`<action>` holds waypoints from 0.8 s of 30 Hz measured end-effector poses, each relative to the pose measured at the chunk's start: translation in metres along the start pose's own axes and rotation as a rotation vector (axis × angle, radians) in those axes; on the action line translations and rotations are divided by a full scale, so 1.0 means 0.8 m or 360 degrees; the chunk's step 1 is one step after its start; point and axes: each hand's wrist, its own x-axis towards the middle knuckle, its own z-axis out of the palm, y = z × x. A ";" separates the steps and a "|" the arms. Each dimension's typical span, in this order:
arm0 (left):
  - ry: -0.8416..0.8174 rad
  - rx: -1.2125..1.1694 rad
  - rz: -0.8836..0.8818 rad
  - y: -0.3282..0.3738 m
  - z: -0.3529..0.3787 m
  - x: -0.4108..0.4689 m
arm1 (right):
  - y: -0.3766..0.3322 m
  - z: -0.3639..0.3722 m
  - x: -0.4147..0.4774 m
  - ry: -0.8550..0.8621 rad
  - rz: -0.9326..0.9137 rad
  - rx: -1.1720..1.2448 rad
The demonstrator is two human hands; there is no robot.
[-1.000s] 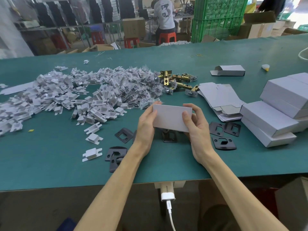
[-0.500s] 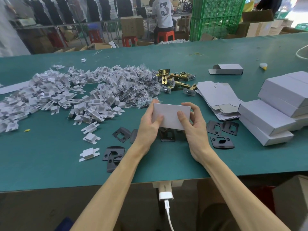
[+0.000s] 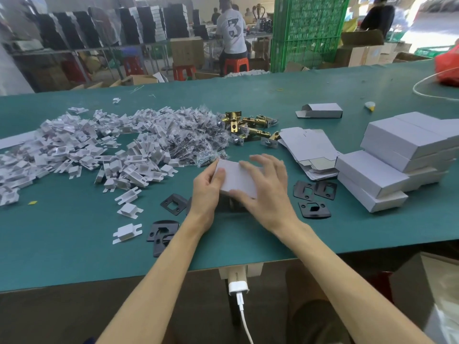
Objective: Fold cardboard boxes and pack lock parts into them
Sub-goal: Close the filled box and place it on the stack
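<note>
1. Your left hand (image 3: 206, 192) grips the left end of the white box (image 3: 233, 182), mid-frame above the bench (image 3: 74, 244); hold it square.
2. Your right hand (image 3: 268, 192) lies spread-fingered and flat across the top; press the closing flap flush.

This is a factory packing workshop. A long green work table (image 3: 74, 244) carries a heap of white plastic inserts (image 3: 74, 150) toward its left edge, brass latch bolts (image 3: 248, 125) mid-table and stacked white cartons (image 3: 397, 157) at its right edge. Beyond the far edge stand green plastic crates (image 3: 305, 31), racks of black boxes (image 3: 149, 23), brown shipping cartons (image 3: 186, 49) and a worker (image 3: 231, 28) on a red stool (image 3: 236, 64).
</note>
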 end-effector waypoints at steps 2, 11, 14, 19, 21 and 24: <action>-0.0103 -0.0040 -0.0014 0.001 0.002 -0.002 | -0.001 -0.011 0.001 -0.0248 -0.0190 -0.0409; -0.0194 -0.0002 0.0054 0.002 0.006 -0.005 | 0.058 -0.127 0.017 -0.0120 0.0238 -0.0599; -0.0220 0.0087 0.0090 0.001 0.008 -0.006 | 0.093 -0.175 0.029 -0.0102 0.0357 -0.0791; -0.0199 0.0114 0.0103 -0.002 0.008 -0.005 | 0.134 -0.201 0.028 -0.0255 0.0466 -0.1121; -0.0202 0.0117 0.0101 -0.003 0.007 -0.005 | 0.143 -0.199 0.024 -0.0275 0.0497 -0.1123; -0.0190 0.0105 0.0089 -0.004 0.007 -0.005 | 0.150 -0.196 0.022 -0.0197 0.0458 -0.1140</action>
